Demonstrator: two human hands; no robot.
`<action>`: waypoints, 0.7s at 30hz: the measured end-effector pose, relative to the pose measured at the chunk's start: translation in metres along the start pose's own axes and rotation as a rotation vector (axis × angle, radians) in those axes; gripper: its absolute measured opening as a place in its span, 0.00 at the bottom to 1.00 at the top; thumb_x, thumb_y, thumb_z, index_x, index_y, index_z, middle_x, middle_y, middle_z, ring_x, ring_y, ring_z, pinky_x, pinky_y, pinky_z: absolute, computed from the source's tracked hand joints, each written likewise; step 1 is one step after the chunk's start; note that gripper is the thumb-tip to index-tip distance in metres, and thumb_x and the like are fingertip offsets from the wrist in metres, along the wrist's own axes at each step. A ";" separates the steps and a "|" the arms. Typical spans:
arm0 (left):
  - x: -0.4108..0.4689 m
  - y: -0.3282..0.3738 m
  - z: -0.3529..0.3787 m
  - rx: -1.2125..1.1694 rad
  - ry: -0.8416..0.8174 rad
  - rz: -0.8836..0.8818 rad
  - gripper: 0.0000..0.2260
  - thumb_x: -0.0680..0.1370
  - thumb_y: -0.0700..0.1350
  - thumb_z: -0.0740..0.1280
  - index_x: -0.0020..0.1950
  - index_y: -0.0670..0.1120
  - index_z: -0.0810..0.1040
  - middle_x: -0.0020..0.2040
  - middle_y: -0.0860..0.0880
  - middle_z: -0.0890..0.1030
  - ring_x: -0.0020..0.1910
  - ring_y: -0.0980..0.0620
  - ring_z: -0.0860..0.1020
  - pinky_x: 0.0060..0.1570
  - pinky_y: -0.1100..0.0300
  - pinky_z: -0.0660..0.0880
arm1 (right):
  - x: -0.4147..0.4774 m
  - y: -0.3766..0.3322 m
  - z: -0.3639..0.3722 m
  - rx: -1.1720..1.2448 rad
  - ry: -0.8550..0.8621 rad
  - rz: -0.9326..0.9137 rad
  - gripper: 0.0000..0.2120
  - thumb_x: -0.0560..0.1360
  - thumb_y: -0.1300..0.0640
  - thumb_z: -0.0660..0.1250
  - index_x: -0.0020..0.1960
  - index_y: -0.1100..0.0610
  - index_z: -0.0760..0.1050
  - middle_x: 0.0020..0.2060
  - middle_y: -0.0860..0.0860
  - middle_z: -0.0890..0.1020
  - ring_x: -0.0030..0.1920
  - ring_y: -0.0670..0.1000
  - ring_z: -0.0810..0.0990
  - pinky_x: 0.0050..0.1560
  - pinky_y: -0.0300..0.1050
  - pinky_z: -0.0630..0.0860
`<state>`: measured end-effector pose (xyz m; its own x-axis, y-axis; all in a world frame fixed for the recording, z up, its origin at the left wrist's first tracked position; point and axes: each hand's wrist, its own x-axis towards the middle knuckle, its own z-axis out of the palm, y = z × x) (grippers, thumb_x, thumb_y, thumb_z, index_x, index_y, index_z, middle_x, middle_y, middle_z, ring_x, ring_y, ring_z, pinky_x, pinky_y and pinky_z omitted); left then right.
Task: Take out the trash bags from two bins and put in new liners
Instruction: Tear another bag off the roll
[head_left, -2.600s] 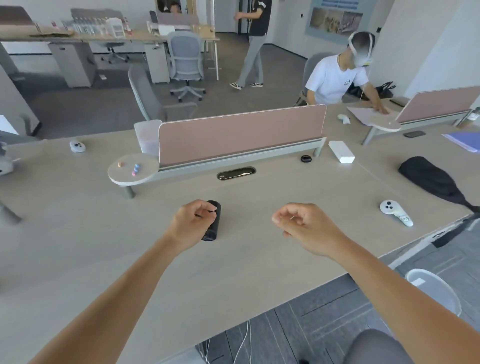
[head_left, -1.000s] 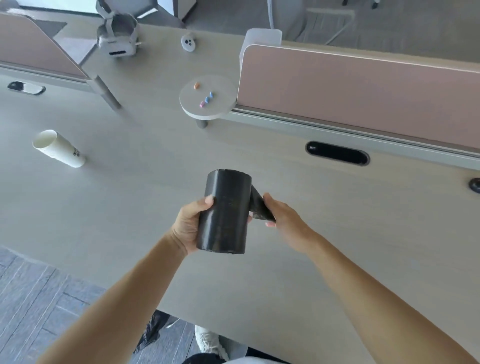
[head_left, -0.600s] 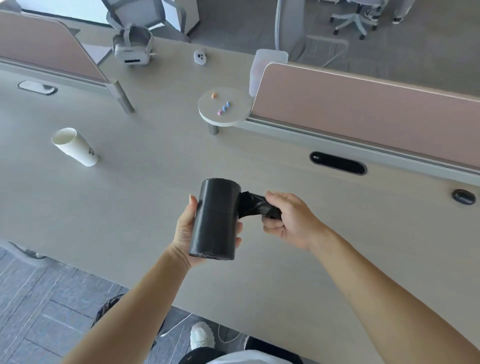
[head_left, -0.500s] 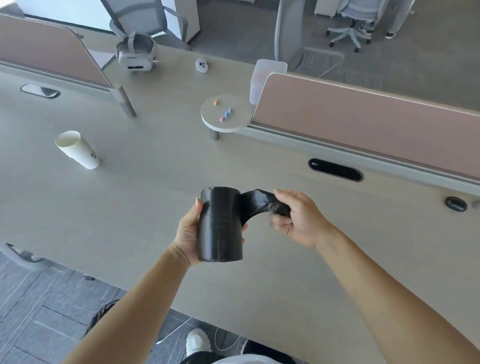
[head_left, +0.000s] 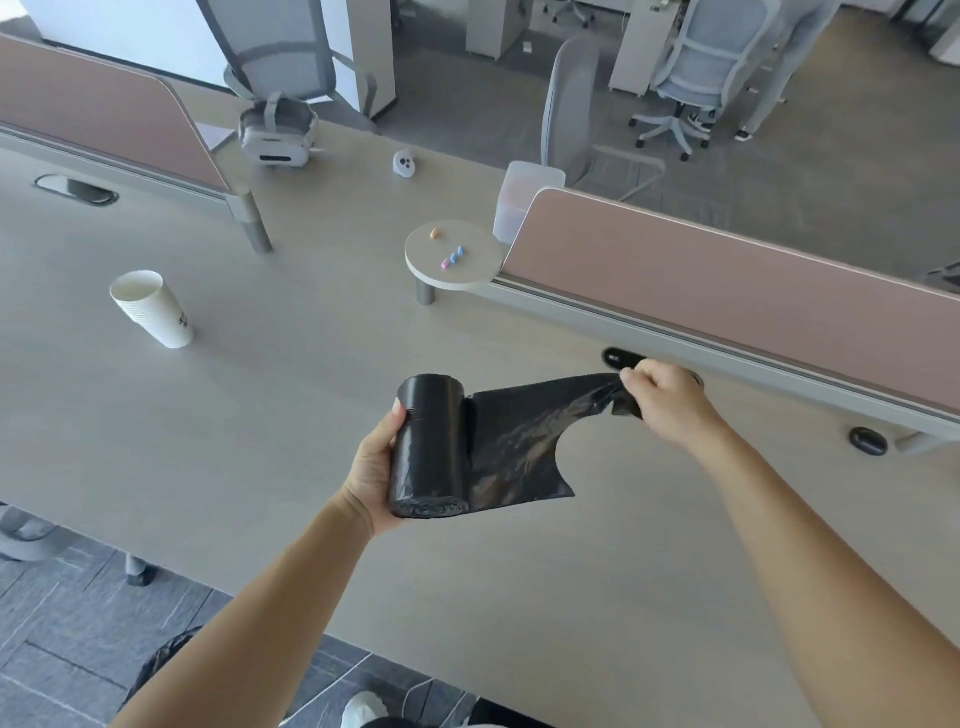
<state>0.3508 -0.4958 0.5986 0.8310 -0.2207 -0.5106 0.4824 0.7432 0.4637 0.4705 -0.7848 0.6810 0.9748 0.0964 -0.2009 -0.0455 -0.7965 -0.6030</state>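
- The roll of black liners (head_left: 428, 447) is held above the desk (head_left: 234, 441), on the person's side of the round shelf (head_left: 470, 273) and well apart from it.
- Its long axis runs from near the person toward the round shelf. One flat end faces the shelf and the other, crumpled end faces back toward the person.
- The left hand (head_left: 371, 467) grips the roll from its left side. The palm cups the barrel and the thumb lies along the upper left edge. The other fingers are hidden behind the roll.
- A loose sheet of liner (head_left: 519, 441) comes off the roll's right side and stretches rightward, narrowing as it goes.
- The right hand (head_left: 667, 400) pinches the bunched far end of that sheet with its fingers curled round the plastic, to the right of the roll and slightly closer to the shelf's side of the desk.
- The roll therefore sits wholly in the left grip, and only the unrolled sheet reaches the right one.
- A white paper cup (head_left: 153, 309) lies tilted on the desk, far to the left of the round shelf.
- A pink divider (head_left: 727, 270) starts at the shelf's right edge.
- Small coloured pieces (head_left: 452, 257) lie on the shelf.
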 end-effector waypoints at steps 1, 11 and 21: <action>-0.001 0.000 -0.001 0.002 -0.024 0.001 0.32 0.63 0.62 0.77 0.62 0.47 0.82 0.61 0.41 0.81 0.57 0.39 0.81 0.57 0.40 0.76 | 0.002 0.003 0.004 -0.235 0.054 0.041 0.15 0.80 0.50 0.60 0.44 0.61 0.72 0.40 0.54 0.78 0.44 0.57 0.77 0.44 0.48 0.70; -0.011 -0.008 0.022 -0.122 -0.199 0.040 0.32 0.72 0.66 0.62 0.63 0.43 0.79 0.60 0.41 0.80 0.57 0.42 0.79 0.61 0.45 0.75 | -0.030 -0.070 0.088 0.143 -0.441 -0.258 0.25 0.83 0.43 0.51 0.47 0.64 0.73 0.43 0.59 0.80 0.45 0.53 0.78 0.54 0.55 0.73; -0.010 0.002 0.009 0.064 -0.176 0.006 0.36 0.58 0.62 0.80 0.63 0.48 0.81 0.61 0.44 0.81 0.58 0.41 0.81 0.55 0.43 0.77 | -0.013 -0.059 0.056 0.351 -0.259 -0.209 0.27 0.80 0.48 0.62 0.39 0.73 0.71 0.35 0.61 0.82 0.37 0.59 0.80 0.44 0.43 0.72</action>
<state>0.3456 -0.4982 0.6116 0.8669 -0.3273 -0.3760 0.4890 0.7047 0.5141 0.4484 -0.7059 0.6757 0.8865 0.4141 -0.2063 0.0316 -0.4990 -0.8660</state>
